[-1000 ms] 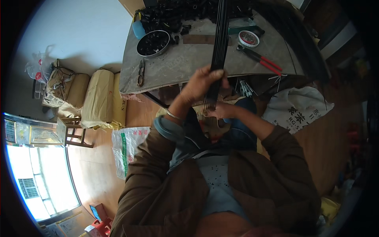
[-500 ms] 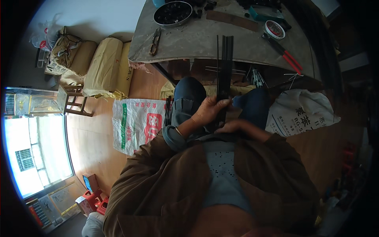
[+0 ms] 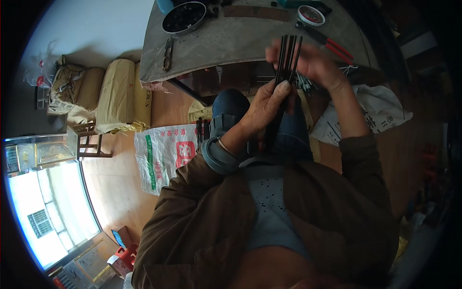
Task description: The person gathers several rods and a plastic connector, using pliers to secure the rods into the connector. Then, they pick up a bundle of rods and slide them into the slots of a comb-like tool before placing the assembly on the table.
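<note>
In front of my lap a bundle of thin black rods stands upright, its upper ends fanned slightly apart. My left hand is closed around its lower part, with the thumb pressed across the front. Behind the upper ends is my right hand, blurred by motion. Its fingers look stretched out and pass partly behind the rods; whether they touch is unclear. More dark rods lie beside my left knee, on the edge of a printed white sack.
Ahead is a grey table with a bowl of black pieces, scissors, a brown strip, a small round tin and red-handled pliers. Wrapped bales and a wooden stool stand left. At right lies a white sack.
My right hand has risen from the bundle's lower end to its upper ends. The left hand still grips the rods, which have shifted right and fanned out. My view has moved slightly.
</note>
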### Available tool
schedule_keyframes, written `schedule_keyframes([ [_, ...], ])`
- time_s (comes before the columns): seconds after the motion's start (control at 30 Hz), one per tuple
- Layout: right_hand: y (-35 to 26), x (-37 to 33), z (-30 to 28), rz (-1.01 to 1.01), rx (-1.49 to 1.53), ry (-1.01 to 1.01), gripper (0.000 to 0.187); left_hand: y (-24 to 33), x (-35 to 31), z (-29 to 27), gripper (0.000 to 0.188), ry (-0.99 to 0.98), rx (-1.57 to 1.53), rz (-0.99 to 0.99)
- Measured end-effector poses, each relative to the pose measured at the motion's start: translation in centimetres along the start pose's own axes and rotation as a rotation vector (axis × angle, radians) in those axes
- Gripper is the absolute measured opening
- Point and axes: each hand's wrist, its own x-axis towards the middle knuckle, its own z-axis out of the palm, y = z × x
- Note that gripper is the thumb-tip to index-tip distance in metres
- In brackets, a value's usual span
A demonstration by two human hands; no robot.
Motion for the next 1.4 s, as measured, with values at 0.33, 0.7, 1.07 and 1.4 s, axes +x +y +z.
schedule_keyframes([
  [0.33,-6.6,-2.3,7.6,-0.406,-0.06,-0.008,0.06,-4.3,0.8,-0.9,0.027,0.086,-0.375,0.064],
  [0.7,0.1,-2.1,4.1,0.161,-0.991,0.292,0.017,-1.2,-1.8,-0.7,0.021,0.246,-0.326,-0.046],
  [1.07,0.4,-2.2,1.6,0.348,-0.516,0.194,0.025,-0.3,-1.5,-0.5,0.026,0.269,-0.268,-0.034],
  [1.4,9.3,-1.8,5.0,0.183,-0.122,-0.011,0.035,-2.2,-0.9,-3.6,0.031,0.15,0.433,0.413],
])
